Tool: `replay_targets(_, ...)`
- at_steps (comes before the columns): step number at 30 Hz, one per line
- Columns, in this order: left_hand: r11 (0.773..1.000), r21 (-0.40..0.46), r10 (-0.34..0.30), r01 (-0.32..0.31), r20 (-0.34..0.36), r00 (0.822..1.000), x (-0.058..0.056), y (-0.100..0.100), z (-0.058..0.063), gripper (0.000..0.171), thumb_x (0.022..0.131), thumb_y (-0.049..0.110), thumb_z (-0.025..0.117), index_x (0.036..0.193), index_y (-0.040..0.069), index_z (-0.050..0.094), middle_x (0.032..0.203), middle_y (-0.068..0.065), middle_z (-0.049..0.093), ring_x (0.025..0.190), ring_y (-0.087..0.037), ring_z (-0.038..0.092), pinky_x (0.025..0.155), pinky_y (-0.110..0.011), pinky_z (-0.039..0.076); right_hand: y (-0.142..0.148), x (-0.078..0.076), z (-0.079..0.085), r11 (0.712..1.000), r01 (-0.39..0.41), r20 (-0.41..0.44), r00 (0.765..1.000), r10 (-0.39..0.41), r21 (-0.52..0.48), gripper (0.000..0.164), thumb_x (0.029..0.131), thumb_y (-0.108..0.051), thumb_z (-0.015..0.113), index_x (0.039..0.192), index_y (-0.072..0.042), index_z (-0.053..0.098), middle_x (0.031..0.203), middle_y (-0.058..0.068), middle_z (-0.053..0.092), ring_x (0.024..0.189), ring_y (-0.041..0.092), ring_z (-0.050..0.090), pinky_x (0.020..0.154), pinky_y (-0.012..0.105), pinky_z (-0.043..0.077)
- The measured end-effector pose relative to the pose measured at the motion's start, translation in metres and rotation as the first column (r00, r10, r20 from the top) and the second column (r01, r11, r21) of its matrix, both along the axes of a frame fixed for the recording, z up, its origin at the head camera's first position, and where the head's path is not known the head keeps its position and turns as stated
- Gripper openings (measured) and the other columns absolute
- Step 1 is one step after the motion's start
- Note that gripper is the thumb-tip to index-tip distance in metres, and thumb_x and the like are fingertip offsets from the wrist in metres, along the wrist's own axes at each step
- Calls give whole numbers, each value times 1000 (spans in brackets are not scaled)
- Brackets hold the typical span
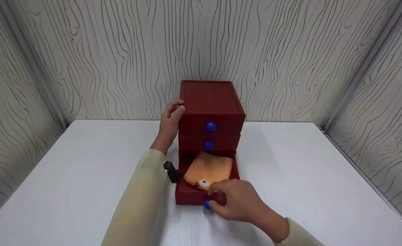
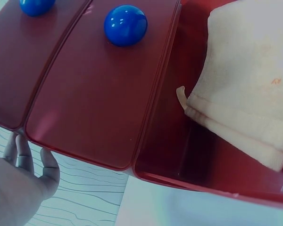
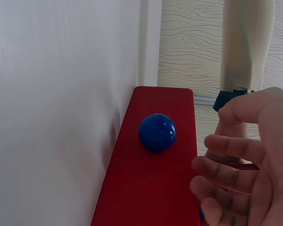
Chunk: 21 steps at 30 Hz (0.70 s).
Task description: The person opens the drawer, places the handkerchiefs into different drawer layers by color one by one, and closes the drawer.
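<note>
A dark red cabinet (image 1: 207,97) has its bottom drawer (image 1: 189,198) pulled out. Inside the drawer lies a folded orange cloth (image 1: 214,167) with a white round patch; it looks pale in the left wrist view, where a small loop sticks out from its edge. My left hand (image 1: 170,123) rests against the cabinet's left side near the top, fingers along the wall. By the drawer front is my right hand (image 1: 238,201), fingers loosely bent. The right wrist view shows the drawer's blue knob (image 3: 157,133) apart from these fingers, with nothing between them.
Two upper drawers are closed, each with a blue knob (image 1: 211,126). The cabinet stands on a white table (image 1: 289,171), near a wood-patterned back wall (image 1: 125,61). Similar panels rise at both sides. A black device (image 1: 172,172) is strapped on the left wrist.
</note>
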<state>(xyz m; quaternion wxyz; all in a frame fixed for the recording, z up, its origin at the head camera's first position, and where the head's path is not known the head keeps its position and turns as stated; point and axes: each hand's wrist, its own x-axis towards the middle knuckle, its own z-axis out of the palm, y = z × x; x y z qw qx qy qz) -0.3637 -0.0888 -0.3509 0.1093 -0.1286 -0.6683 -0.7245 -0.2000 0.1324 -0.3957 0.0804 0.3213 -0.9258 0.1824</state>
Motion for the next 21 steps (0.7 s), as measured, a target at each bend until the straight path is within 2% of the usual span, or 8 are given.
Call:
replay_targets(6,1000,19,2,-1,-12,1000,-2,0,-1,32,100,29,49,128,14,54,137,-7,46,124,-22,45,103,-41,38,-1,3,0,999,-1,107,994,-4,46,14,82,-35,70,89,-23,71,60,-18,53,55,-1,43,50,18,38)
replay_targets(12,999,32,0,1,-23,1000,-2,0,-2,32,100,27,50,128,11,53,138,-8,46,125,-23,44,103,-42,37,-2,5,1,997,8,214,977,-24,76,21,82,-36,69,99,-24,71,68,-18,62,58,-1,47,55,19,42)
replay_targets(16,1000,25,10,-9,-23,1000,-1,1,-2,32,100,27,50,127,12,54,136,-8,47,123,-23,46,101,-41,38,-3,6,1,997,2,227,974,-20,79,22,82,-36,69,101,-25,71,74,-18,66,60,-2,49,57,19,44)
replay_targets(21,1000,15,14,-14,-24,1000,-3,1,-2,31,100,28,50,127,13,54,137,-6,47,123,-22,46,100,-40,39,-4,6,-3,997,-9,196,981,-6,74,21,82,-35,69,101,-25,70,76,-17,66,60,-2,49,57,19,44)
